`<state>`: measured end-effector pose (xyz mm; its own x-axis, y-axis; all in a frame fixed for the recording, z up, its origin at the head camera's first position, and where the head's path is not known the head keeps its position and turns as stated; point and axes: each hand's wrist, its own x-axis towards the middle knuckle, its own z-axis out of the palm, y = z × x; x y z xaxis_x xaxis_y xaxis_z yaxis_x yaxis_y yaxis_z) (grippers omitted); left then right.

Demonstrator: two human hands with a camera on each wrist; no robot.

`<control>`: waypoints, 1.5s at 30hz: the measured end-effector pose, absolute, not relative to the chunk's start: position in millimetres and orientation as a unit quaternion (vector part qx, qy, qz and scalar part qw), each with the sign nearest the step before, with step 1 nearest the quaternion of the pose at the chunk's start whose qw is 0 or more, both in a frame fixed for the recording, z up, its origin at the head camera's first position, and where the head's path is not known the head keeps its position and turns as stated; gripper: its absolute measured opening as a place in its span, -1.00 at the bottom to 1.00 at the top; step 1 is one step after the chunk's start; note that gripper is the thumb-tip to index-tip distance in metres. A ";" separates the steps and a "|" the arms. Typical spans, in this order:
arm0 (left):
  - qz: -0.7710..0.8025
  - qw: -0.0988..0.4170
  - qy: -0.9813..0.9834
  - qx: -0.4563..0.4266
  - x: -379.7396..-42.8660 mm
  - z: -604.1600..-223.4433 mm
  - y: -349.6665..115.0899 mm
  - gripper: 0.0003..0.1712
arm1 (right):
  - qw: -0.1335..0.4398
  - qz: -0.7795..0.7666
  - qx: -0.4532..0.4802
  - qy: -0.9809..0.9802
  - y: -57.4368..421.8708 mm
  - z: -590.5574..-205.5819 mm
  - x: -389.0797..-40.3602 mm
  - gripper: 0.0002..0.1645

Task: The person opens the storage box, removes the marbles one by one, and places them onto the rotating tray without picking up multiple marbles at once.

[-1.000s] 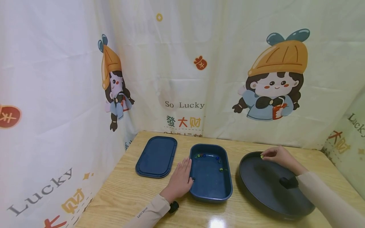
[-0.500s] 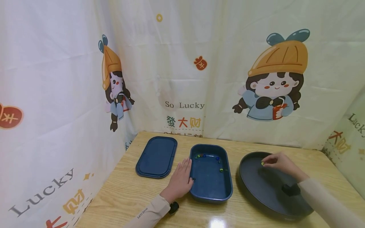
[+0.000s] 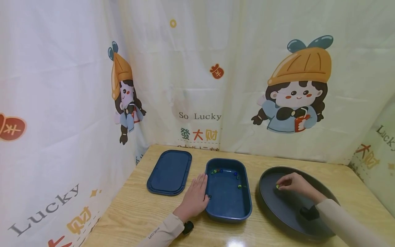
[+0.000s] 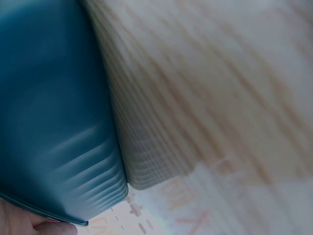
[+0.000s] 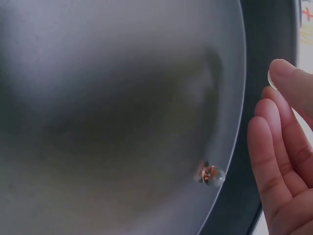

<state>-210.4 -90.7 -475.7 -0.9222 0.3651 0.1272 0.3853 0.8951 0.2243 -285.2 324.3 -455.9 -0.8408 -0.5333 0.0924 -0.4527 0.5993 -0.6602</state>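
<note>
My right hand is over the left part of a dark round pan, with a small yellow-green marble pinched between thumb and fingertips. In the right wrist view, a clear marble with an orange swirl lies in the pan near its wall. My left hand rests with straight fingers against the left side of a blue rectangular container. Several coloured marbles lie inside that container, mostly along its far end, such as a yellow-green marble by the right wall. The left wrist view shows the container's ribbed outer wall.
A flat blue lid lies on the wooden table, left of the container. The pan stands to the container's right with a narrow gap between. A printed curtain hangs behind and beside the table.
My right hand, pinching the yellow-green marble, has moved from the pan's far rim toward me and slightly left, over the pan's inside. The left hand stays at the container's side.
</note>
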 end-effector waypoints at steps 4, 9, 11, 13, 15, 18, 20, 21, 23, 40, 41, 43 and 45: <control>-0.125 0.039 -0.972 -0.193 -210.4 -475.9 -90.8 -0.25 | 0.066 -0.345 -0.289 0.891 322.5 -458.0 -284.2 -0.78; -0.127 0.037 -0.972 -0.193 -211.1 -475.6 -91.0 -0.25 | 0.068 -0.327 -0.292 0.896 320.4 -460.4 -283.6 -0.85; -0.128 0.036 -0.972 -0.193 -211.6 -475.8 -91.1 -0.25 | 0.068 -0.321 -0.294 0.897 319.6 -461.6 -283.2 -0.87; -0.127 0.035 -0.972 -0.193 -212.1 -476.0 -91.3 -0.25 | 0.067 -0.315 -0.297 0.899 318.6 -462.6 -282.8 -0.90; -0.126 0.035 -0.972 -0.193 -212.4 -476.0 -91.0 -0.25 | 0.064 -0.309 -0.301 0.900 317.7 -463.8 -282.1 -0.90; -0.126 0.033 -0.973 -0.193 -212.0 -475.3 -90.7 -0.25 | 0.057 -0.299 -0.304 0.903 316.5 -465.1 -281.6 -0.90; -0.127 0.032 -0.973 -0.192 -211.3 -474.3 -90.5 -0.25 | 0.046 -0.290 -0.304 0.906 315.5 -465.7 -281.6 -0.90; -0.127 0.032 -0.973 -0.192 -211.0 -474.1 -90.4 -0.26 | 0.042 -0.285 -0.303 0.908 314.9 -466.0 -281.9 -0.89; -0.128 0.032 -0.973 -0.191 -210.7 -473.3 -90.3 -0.26 | 0.031 -0.276 -0.299 0.913 313.6 -465.9 -283.2 -0.89; -0.127 0.039 -0.972 -0.196 -210.0 -471.9 -90.1 -0.26 | 0.020 -0.264 -0.287 0.920 313.5 -469.8 -287.8 -0.86; -0.127 0.040 -0.972 -0.196 -210.1 -471.9 -90.1 -0.26 | 0.022 -0.266 -0.286 0.920 313.9 -469.3 -287.8 -0.85; -0.128 0.041 -0.971 -0.196 -210.2 -472.1 -90.0 -0.26 | 0.026 -0.272 -0.282 0.919 314.8 -467.6 -287.3 -0.84; -0.127 0.040 -0.971 -0.196 -210.1 -472.5 -90.0 -0.26 | 0.030 -0.276 -0.278 0.919 315.9 -465.0 -286.6 -0.83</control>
